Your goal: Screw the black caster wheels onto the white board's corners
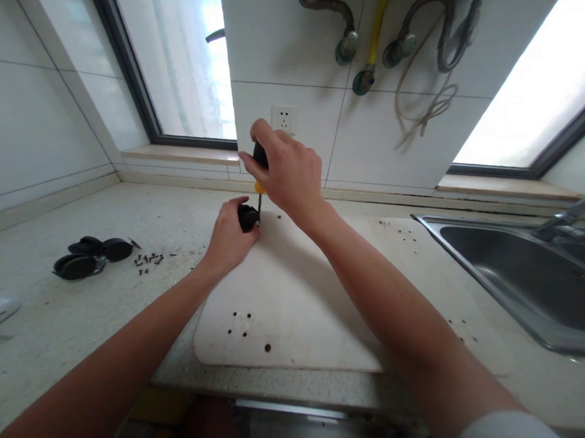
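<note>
R forearm over wht board, R hand gripping screwdriver, L hand holding caster

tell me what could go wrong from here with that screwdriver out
The screwdriver could slip and jab the left grip, which holds the black caster close beside the shaft. Loose screws lie scattered on the countertop near the left forearm, so that arm might knock some away.

We are in a kitchen: we see a sink, tap, long counter, tiled wall and hoses.
</note>
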Tool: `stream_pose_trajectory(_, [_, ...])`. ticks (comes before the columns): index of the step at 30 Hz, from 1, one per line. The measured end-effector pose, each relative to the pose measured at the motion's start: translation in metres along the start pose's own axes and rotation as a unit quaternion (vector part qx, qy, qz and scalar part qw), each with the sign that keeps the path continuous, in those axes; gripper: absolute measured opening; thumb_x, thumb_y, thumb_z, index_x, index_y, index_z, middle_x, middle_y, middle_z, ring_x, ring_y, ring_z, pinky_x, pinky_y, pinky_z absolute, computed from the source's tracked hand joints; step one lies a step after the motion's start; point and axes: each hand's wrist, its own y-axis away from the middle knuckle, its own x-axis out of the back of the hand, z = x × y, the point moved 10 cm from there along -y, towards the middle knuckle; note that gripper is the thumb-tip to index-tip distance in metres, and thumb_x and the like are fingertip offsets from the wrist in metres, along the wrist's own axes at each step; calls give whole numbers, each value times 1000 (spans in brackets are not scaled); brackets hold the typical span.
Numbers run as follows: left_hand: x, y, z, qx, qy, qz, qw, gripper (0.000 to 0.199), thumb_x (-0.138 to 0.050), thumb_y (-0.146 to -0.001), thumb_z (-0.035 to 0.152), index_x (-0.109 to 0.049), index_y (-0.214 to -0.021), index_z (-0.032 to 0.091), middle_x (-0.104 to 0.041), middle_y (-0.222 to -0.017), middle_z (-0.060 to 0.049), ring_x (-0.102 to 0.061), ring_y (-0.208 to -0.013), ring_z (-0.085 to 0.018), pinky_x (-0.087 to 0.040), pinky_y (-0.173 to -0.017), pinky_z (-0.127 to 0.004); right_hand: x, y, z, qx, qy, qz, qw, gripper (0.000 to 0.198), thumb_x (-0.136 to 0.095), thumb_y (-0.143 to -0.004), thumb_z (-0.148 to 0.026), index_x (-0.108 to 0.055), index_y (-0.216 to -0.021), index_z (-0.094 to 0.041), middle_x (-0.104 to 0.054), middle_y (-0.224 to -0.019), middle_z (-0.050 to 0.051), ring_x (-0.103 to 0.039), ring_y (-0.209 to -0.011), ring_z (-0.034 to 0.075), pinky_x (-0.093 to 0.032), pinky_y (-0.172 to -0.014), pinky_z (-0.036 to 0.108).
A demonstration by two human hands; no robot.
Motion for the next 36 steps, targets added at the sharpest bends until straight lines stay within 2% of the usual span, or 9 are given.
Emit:
stream_pose_trajectory(2, [0,0,0,2,3,1,1000,64,-73,-78,14,-63,-141,15,-72,-133,-17,-71,-128,-36,-56,-117,-56,0,1,0,-1,-5,-7,1000,35,-54,-111,-46,-62,-140,-27,-73,-123,11,-67,-104,30,-50,-89,42])
stream_pose_trajectory(6, [1,0,0,4,10,-3,1000,64,-73,-78,15,-62,-141,18,-72,-135,-15,-71,-128,-35,-57,-117,-54,-10,6,-16,74,-80,-99,989,53,-52,-108,-30,-46,-161,-33,-73,-135,8,-66,-108,27,-50,-91,39])
stream_pose_trajectory(12, [2,-1,-8,39,68,-1,997,52,-73,-85,26,-63,-136,18,-75,-132,-15,-73,-124,-33,-59,-114,-56,-4,9,-8,9,-16,-11,1000,40,-48,-112,-44,-58,-148,-29,-72,-129,10,-66,-103,29,-49,-86,40])
stream_pose_trajectory(17, [2,-1,-8,29,88,8,996,55,-70,-82,20,-61,-137,19,-72,-137,-16,-71,-130,-33,-58,-116,-57,-10,7,-14,61,-77,-89,991,55,-44,-108,-28,-43,-163,-33,-73,-136,8,-67,-111,27,-50,-92,38])
stream_pose_trajectory(23, [3,-1,-10,25,98,27,995,56,-66,-80,13,-62,-136,21,-68,-139,-16,-68,-132,-31,-60,-114,-53,-4,8,-11,10,-16,-36,999,41,-46,-112,-49,-53,-147,-29,-74,-127,11,-67,-99,30,-49,-84,41])
stream_pose_trajectory(27, [2,0,-12,29,102,20,994,56,-64,-81,13,-61,-137,19,-68,-139,-16,-70,-128,-31,-61,-111,-53,-8,8,-17,35,-37,-88,995,41,-45,-110,-33,-50,-150,-30,-75,-127,9,-67,-101,29,-47,-84,39])
stream_pose_trajectory(29, [2,0,-11,29,98,20,995,56,-64,-81,13,-62,-137,19,-70,-138,-17,-70,-127,-31,-60,-111,-54,-3,5,-12,29,-35,-59,997,35,-47,-110,-34,-55,-145,-30,-75,-127,9,-66,-103,28,-47,-85,38])
stream_pose_trajectory(32, [3,-1,-10,38,106,17,993,55,-65,-81,13,-63,-136,19,-73,-136,-16,-72,-125,-31,-61,-110,-53,7,1,6,-9,-30,6,1000,35,-48,-112,-54,-60,-133,-28,-76,-117,8,-66,-98,27,-46,-84,39])
stream_pose_trajectory(36, [3,0,-7,42,101,7,994,56,-66,-80,13,-64,-136,21,-75,-137,-14,-73,-125,-31,-61,-111,-53,-3,0,6,40,-63,-57,996,35,-51,-110,-45,-59,-139,-28,-76,-125,8,-67,-102,25,-47,-86,38])
